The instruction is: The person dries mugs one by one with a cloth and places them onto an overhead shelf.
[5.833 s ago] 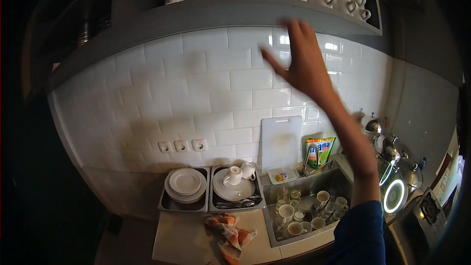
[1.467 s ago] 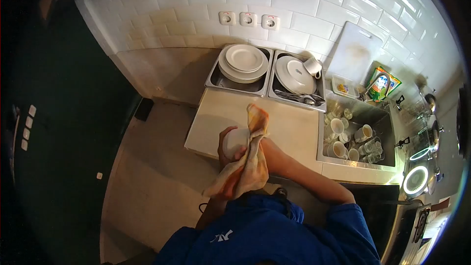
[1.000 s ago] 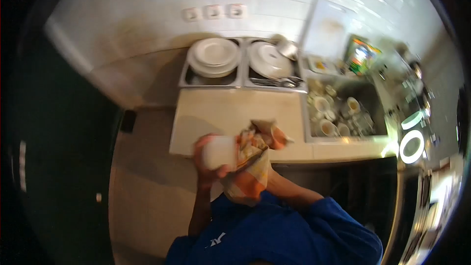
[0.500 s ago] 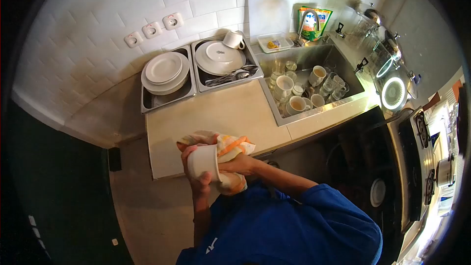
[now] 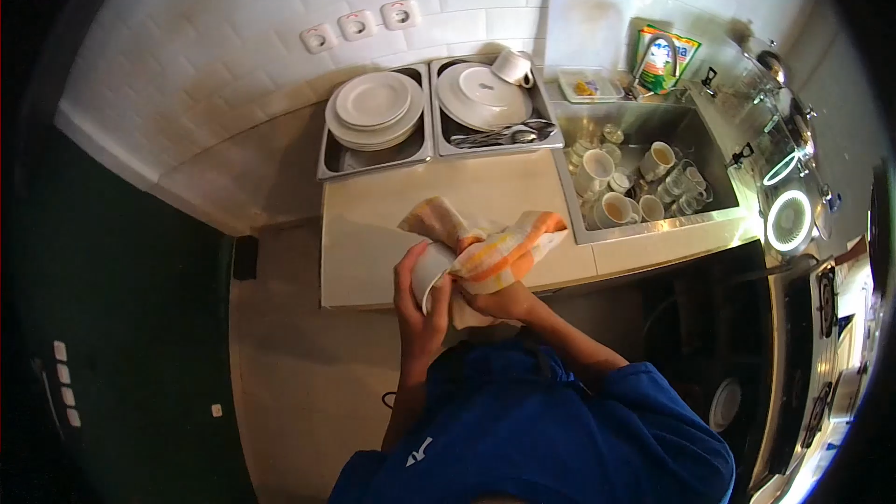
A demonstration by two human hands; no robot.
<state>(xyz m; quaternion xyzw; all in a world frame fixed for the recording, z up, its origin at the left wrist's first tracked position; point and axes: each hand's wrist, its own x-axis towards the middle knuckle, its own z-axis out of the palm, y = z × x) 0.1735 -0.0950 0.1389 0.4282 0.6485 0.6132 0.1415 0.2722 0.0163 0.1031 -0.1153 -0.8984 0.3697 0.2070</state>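
My left hand [image 5: 417,315] is closed round the side of a white cup [image 5: 430,267], which is tilted with its rim toward my right hand. Whether the cup has a handle is hidden. A cream dish towel with orange and yellow stripes [image 5: 509,254] is bunched in my right hand [image 5: 504,301], pressed against the cup's rim. Some of the towel hangs below my fingers, and another fold sticks up behind the cup. Both hands are in front of the counter edge, close to my body.
Behind the counter [image 5: 373,224] stand two metal trays; the left tray [image 5: 343,164] holds stacked plates, the right tray [image 5: 450,145] plates, cutlery and a mug [image 5: 512,66]. Several cups and glasses fill the sink [image 5: 585,232]. A cutting board [image 5: 588,19] leans on the wall.
The cup has turned from nearly upright to tilted, its opening now toward my right hand. The towel has spread to the right. The whole view has shifted, moving the counter rightward.
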